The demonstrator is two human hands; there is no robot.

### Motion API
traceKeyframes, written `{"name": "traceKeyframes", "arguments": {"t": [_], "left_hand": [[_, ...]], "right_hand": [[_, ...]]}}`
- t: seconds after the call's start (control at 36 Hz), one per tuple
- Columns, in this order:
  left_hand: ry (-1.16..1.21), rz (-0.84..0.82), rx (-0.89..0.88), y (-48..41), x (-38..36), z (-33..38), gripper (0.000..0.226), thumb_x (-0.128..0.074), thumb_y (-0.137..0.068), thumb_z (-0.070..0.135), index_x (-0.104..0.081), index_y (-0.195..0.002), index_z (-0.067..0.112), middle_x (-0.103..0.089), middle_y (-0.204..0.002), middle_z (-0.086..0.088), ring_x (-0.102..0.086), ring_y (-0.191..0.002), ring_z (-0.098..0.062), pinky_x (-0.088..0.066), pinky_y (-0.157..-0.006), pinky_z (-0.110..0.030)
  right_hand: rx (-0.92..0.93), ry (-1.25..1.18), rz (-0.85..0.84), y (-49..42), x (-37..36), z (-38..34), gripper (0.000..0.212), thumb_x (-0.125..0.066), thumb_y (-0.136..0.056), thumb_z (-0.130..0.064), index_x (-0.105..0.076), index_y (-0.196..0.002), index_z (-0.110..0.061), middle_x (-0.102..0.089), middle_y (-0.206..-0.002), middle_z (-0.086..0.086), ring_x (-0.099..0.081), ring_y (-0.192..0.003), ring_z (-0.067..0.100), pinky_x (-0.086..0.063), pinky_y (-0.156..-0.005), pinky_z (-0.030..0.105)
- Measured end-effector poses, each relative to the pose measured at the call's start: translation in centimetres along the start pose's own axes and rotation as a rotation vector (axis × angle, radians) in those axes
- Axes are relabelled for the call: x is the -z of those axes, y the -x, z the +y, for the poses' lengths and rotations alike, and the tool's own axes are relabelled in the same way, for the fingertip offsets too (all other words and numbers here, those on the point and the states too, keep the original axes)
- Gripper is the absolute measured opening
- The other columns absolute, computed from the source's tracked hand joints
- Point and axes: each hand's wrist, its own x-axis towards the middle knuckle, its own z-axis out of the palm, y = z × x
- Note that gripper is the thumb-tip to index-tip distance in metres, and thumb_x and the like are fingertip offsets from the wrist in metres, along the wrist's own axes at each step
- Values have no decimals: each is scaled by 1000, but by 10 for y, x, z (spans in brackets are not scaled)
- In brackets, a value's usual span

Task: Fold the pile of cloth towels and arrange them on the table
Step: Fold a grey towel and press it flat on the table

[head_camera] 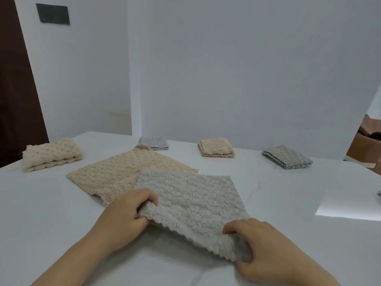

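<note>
Grey towel point(191, 197) lies flat, near edge lifted, pinched by left hand point(125, 211) and right hand point(266, 246)

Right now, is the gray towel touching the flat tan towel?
Touching. In the head view the gray towel lies overlapping the flat tan towel.

Soft, even, cool light fills the room, rather dim and flat. A bright rectangular patch of glare point(348, 205) lies on the glossy white table top point(41, 203) well to the right of the right hand's point(270, 250) fingers point(235, 227). Only faint, diffuse shadows sit beneath the fingers of the left hand point(125, 213) and under the lifted edge of the fluffy grey cloth towel point(191, 201). The whole picture is slightly soft, its wall lines leaning at the edges from wide-angle distortion.
</note>
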Motion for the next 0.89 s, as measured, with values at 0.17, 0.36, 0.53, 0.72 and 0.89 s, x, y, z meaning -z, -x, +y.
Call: {"name": "traceKeyframes", "arguments": {"t": [0.17,0.36,0.53,0.72,0.89], "left_hand": [[139,156,96,3,9,5,55,-59,-67,-1,-49,-88,49,-61,-91,28,-55,-87,3,-38,-67,-4],[269,22,247,3,12,9,30,-54,-70,8,-60,-79,37,-69,-82,-5,-58,-76,-20,-37,-64,-24],[36,53,303,2,19,1,47,-54,-80,-2,-55,-71,44,-66,-75,14,-57,-80,-2,-35,-64,-8],[243,180,396,-3,19,-4,33,-58,-84,0,-62,-71,30,-66,-66,6,-58,-64,-5,-39,-57,-8],[581,241,544,-6,9,-9,23,-40,-92,4,-54,-76,13,-50,-75,-9,-45,-72,-22,-33,-72,-35]], "right_hand": [[-54,219,261,-6,-17,12,56,-51,-37,-28,-40,-92,-35,-59,-78,-27,-61,-66,0,-35,-55,13],[-181,-77,444,-8,-15,11,41,-59,-66,-1,-47,-88,-35,-61,-81,-12,-59,-71,8,-39,-60,19],[-327,-524,400,-11,-19,13,26,-42,-91,-5,-45,-87,-30,-60,-84,1,-52,-77,5,-34,-63,11],[-355,-527,361,-13,-22,12,31,-68,-82,-24,-41,-90,-37,-59,-88,-10,-54,-82,1,-37,-66,8],[-349,-566,556,-10,-18,17,30,-57,-87,-5,-57,-86,-35,-67,-77,3,-57,-70,21,-38,-59,9]]}}
